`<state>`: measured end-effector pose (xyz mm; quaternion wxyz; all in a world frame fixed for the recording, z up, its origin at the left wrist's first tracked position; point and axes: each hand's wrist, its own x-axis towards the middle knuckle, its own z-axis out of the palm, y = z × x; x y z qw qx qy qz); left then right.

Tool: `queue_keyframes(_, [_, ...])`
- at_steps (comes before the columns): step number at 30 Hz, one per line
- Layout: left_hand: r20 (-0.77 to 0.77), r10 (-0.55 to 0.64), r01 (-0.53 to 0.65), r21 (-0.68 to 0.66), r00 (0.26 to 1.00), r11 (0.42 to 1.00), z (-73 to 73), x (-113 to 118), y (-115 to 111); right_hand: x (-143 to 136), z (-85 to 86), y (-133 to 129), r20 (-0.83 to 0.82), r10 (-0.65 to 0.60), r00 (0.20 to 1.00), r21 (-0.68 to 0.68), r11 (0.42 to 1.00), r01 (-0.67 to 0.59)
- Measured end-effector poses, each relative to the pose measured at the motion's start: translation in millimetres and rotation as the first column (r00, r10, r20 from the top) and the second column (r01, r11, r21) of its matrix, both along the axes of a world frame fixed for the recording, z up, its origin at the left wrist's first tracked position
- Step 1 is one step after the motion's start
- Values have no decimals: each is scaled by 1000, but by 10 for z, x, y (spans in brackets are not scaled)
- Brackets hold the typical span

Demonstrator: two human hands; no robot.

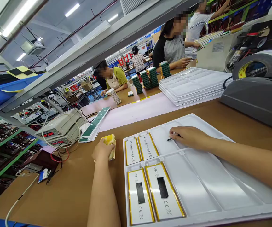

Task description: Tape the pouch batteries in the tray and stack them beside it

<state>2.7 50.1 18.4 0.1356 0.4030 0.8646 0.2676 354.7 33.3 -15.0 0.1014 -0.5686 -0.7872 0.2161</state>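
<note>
A white plastic tray (pixel 188 157) with shallow compartments lies in front of me. Flat white pouch batteries with yellow edges sit in its left compartments. The near pair, a battery (pixel 134 217) and its neighbour (pixel 170 187), each bear a black tape patch; the far pair, a battery (pixel 132 151) and another battery (pixel 148 146), show none. Left of the tray, my left hand (pixel 102 149) is closed around a small stack of yellow-edged batteries (pixel 112 154). Above an unfilled far compartment, my right hand (pixel 185 135) pinches a small black tape piece (pixel 170 139).
Stacked white trays (pixel 192 83) stand at the back right, near a grey tape dispenser (pixel 256 97) and a tape roll (pixel 256 66). Power supplies (pixel 61 126) with cables and a green strip sheet (pixel 95 124) lie left. Across the bench, people work beside green-edged stacks (pixel 152 77).
</note>
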Motion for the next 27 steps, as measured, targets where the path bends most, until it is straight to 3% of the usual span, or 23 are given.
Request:
queue_keyframes(4, [106,36,-40,34,994,999,8,12,14,-59,94,-85,-37,-19,999,51,998,21])
queue_keyframes(7, [130,15,-14,-7,991,1000,8,-19,15,-176,287,-279,-50,60,997,27,998,-59])
queue_keyframes(10, [73,0,4,-54,997,999,20,-10,20,-317,484,-534,58,174,983,-80,982,-169])
queue_keyframes(15, [-79,-58,45,-160,995,986,118,66,7,-501,636,-853,267,240,933,-130,969,-212])
queue_keyframes(18, [-49,-45,45,-14,998,999,198,89,-33,-582,661,-952,311,276,910,-123,961,-249])
queue_keyframes(21, [205,-99,30,317,974,948,239,145,-68,-610,658,-968,290,272,918,-146,960,-238])
queue_keyframes(22, [348,-181,22,414,920,910,235,185,-72,-606,646,-953,269,240,933,-169,965,-200])
queue_keyframes(23, [500,-292,17,483,815,875,222,238,-73,-599,629,-931,241,188,952,-202,969,-141])
queue_keyframes(25, [739,-501,27,550,450,835,168,369,-67,-592,576,-880,142,62,988,-299,954,-17])
queue_keyframes(27, [824,-563,46,561,69,826,84,508,-54,-618,511,-847,16,-42,999,-407,913,44])
